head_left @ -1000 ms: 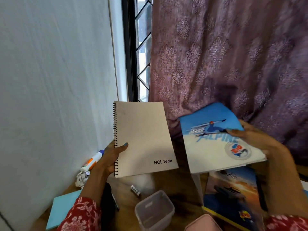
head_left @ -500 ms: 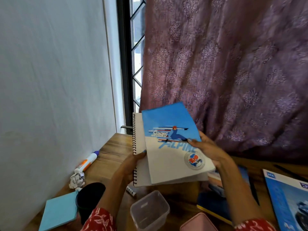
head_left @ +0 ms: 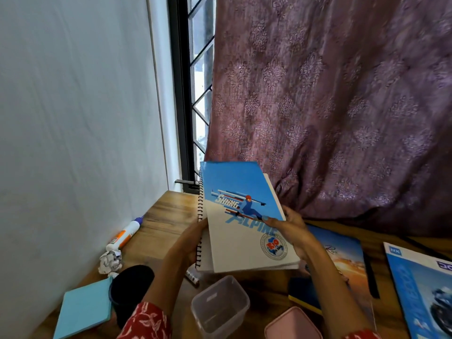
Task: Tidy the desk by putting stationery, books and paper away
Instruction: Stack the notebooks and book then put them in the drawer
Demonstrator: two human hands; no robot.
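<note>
- Blue-and-white skiing notebook [head_left: 244, 223] held up above desk [head_left: 168, 216], tilted, stacked on front of spiral notebook [head_left: 201, 216]; only spiral's coil edge + thin strip show at left.
- L hand [head_left: 188, 243]: comes up from lower left, forearm angled toward centre, red floral sleeve [head_left: 144, 321] at bottom. Fingers curl round the coil edge, thumb on front near stack's left side; grips the pair.
- R hand [head_left: 291, 231]: forearm rises from lower right, wrist bent inward. Thumb lies across blue cover near "ALPINE" print, fingers behind right edge; pinches the stack.
- Desk items, L side: glue stick [head_left: 124, 234] along white wall [head_left: 73, 118], crumpled paper ball [head_left: 110, 261] just beside it, light-blue pad [head_left: 84, 311], black cup [head_left: 130, 287] partly behind L forearm.
- Centre, below stack: small marker [head_left: 192, 277] on desk, clear plastic tub [head_left: 220, 307] standing open, pink case [head_left: 291, 324] at bottom edge.
- R side: sunset-cover book [head_left: 342, 260] flat under R forearm; blue motorbike-cover book [head_left: 420, 289] near right edge.
- Behind: purple patterned curtain [head_left: 330, 106], window grille [head_left: 195, 94] at its left.
</note>
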